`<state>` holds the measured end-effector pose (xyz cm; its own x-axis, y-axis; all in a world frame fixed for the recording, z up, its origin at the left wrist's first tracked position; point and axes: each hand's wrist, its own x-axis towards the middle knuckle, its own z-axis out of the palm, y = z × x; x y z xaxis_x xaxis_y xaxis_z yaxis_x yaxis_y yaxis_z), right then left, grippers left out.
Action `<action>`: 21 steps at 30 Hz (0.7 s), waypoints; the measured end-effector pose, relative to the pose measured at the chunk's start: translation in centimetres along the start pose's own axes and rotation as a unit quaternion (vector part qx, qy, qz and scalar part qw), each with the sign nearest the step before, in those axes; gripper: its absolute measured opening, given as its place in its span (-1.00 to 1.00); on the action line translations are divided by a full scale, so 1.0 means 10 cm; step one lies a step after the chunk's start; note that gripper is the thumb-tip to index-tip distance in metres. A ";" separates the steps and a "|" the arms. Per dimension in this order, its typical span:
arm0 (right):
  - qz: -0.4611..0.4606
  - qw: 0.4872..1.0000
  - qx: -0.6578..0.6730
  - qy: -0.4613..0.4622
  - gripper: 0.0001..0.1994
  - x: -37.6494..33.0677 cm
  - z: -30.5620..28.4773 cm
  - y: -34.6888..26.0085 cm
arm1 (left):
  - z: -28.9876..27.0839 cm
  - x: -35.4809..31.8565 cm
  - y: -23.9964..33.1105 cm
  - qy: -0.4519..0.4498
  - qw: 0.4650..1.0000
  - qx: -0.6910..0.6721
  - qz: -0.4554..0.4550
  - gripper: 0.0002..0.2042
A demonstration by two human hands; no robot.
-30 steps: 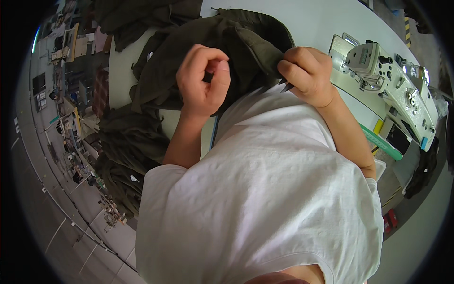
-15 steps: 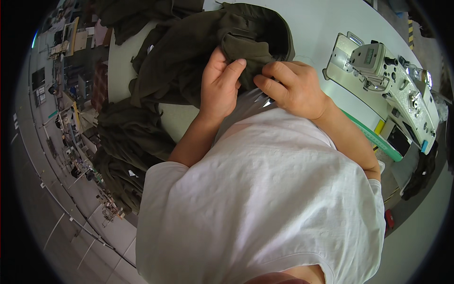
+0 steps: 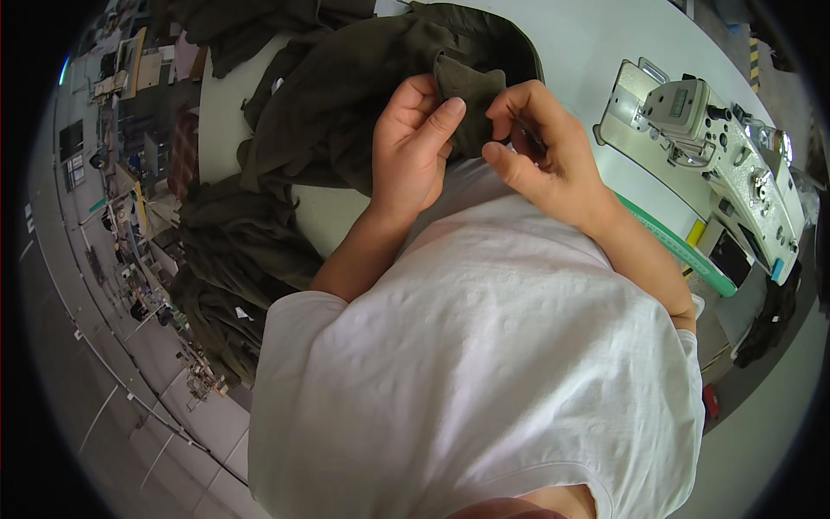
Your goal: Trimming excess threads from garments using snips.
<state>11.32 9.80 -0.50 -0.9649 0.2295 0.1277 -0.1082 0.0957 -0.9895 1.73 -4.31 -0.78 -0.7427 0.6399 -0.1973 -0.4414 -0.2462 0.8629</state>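
Observation:
A dark olive garment [image 3: 346, 95] lies bunched over the table in front of me. My left hand [image 3: 412, 143] pinches a folded edge of it between thumb and fingers. From that grip a flap of the cloth [image 3: 471, 84] stands up toward the right. Just right of the flap is my right hand [image 3: 549, 156], thumb and fingers apart and curled, with nothing visible between them. Whether its fingertips touch the cloth behind them is hard to make out.
A pale sewing machine [image 3: 709, 130] stands on the white table [image 3: 596, 43] to the right, with a green ruler-like strip [image 3: 679, 246] near it. More dark olive garments [image 3: 242, 242] hang at the left. Another dark cloth heap [image 3: 251, 30] lies at the far left.
My right hand has opened from its pinch on the cloth and drawn slightly right. My left hand keeps its hold, shifted a little right, and the flap now shows more fully.

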 end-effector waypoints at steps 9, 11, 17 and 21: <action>0.164 0.958 0.231 0.033 -0.80 0.05 -0.07 -0.07 | 0.03 -0.02 0.03 -0.018 0.997 -0.069 -0.013 -0.80; 0.190 0.949 0.250 0.028 -0.78 0.05 -0.07 -0.08 | 0.00 -0.02 0.02 -0.025 0.997 -0.068 -0.016 -0.79; 0.234 0.955 0.179 -0.042 -0.75 0.01 -0.07 -0.13 | -0.04 -0.01 0.02 -0.045 0.996 -0.076 -0.015 -0.78; 0.237 0.957 0.158 -0.052 -0.75 0.03 -0.06 -0.16 | -0.06 -0.02 0.00 -0.036 0.997 -0.073 -0.017 -0.78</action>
<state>11.31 10.30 1.18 -0.9407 0.0747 -0.3310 0.2959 -0.2972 -0.9078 1.58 -4.87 -1.02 -0.6903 0.6987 -0.1875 -0.5387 -0.3234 0.7779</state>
